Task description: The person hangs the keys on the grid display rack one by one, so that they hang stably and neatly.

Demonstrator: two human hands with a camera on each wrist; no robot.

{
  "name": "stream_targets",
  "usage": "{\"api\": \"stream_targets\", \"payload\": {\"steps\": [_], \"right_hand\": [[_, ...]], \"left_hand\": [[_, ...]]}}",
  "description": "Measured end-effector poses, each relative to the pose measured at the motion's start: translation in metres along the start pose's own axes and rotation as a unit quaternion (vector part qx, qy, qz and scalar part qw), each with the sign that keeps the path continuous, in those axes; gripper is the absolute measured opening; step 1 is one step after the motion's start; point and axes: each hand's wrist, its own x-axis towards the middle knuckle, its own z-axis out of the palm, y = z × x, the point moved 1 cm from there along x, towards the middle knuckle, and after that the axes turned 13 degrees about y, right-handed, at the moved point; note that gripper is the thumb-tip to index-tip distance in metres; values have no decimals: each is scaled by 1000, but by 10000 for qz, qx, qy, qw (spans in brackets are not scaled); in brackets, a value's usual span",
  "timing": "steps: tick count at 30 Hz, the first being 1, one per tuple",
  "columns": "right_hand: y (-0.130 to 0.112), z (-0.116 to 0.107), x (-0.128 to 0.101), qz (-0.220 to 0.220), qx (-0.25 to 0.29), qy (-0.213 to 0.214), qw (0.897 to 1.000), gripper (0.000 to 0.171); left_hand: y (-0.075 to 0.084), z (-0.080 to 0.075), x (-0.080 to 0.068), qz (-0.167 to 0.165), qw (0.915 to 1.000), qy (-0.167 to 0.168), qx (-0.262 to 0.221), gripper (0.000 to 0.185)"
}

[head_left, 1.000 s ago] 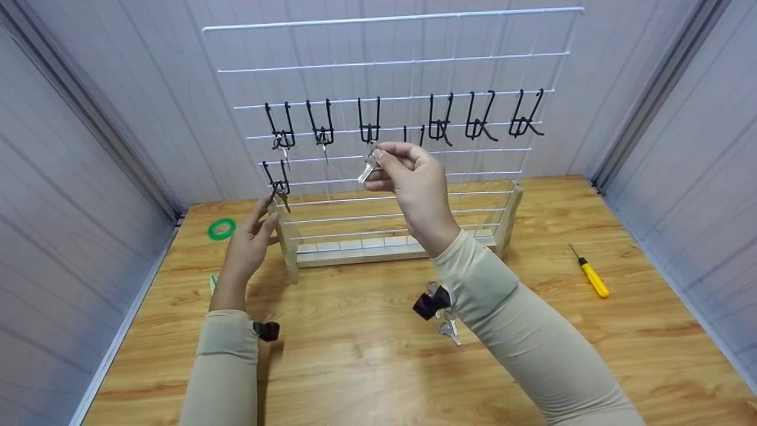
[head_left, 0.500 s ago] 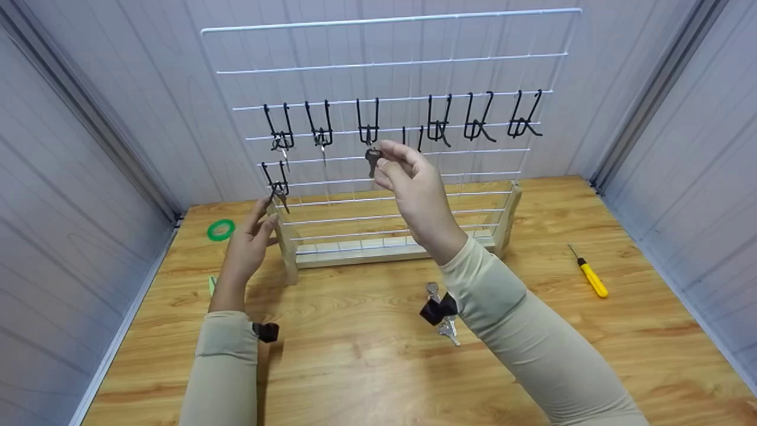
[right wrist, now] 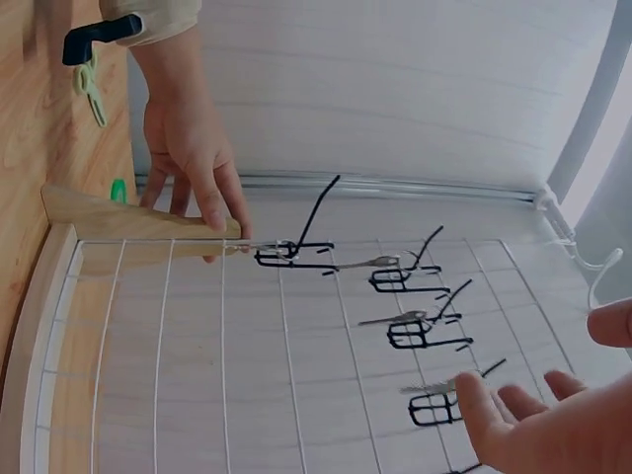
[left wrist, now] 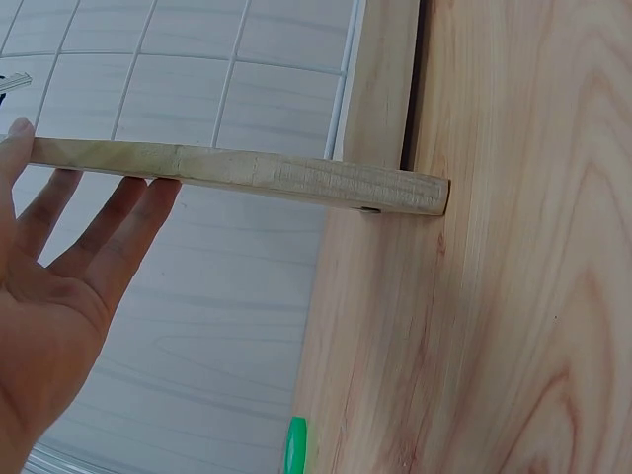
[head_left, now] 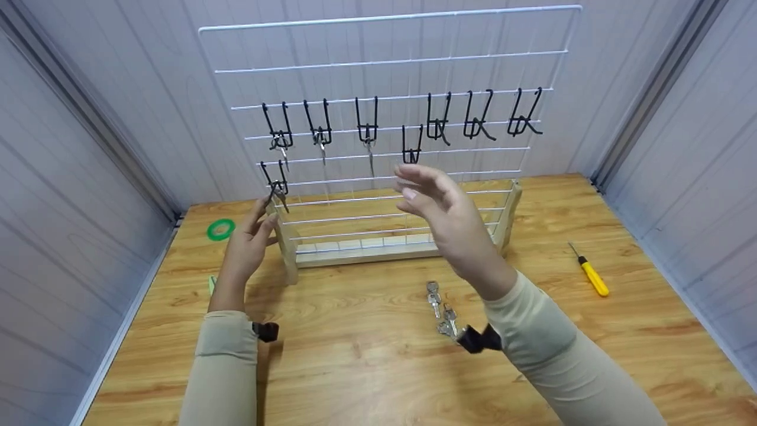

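Released, key (head_left: pixel 369 155) hangs on hook; right hand (head_left: pixel 440 216) grip wide, spare keys (head_left: pixel 442 312) below.

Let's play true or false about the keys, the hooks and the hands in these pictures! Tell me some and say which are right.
1. The right hand holds a key. False: its fingers are spread and hold nothing.
2. The left hand rests against the wooden post at the left end of the wire rack. True.
3. A key hangs from the third black hook in the upper row, counted from the left. True.
4. The yellow screwdriver hangs on the rack. False: it lies on the table, to the right of the rack.
5. A few loose keys lie on the table in front of the rack. True.
6. The green tape ring lies right of the rack. False: it lies to its left.
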Motion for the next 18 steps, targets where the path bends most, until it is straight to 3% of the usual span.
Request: {"api": "stream_targets", "payload": {"steps": [8,18], "right_hand": [[23,-41,-24,63,16,400,9992,25],[92,-76,-33,1249,113,691,9897,24]], "left_hand": [[-2,-2,-1,-48,9999,25,99,61],[-2,0,0,-54,10000,25,54,61]]}}
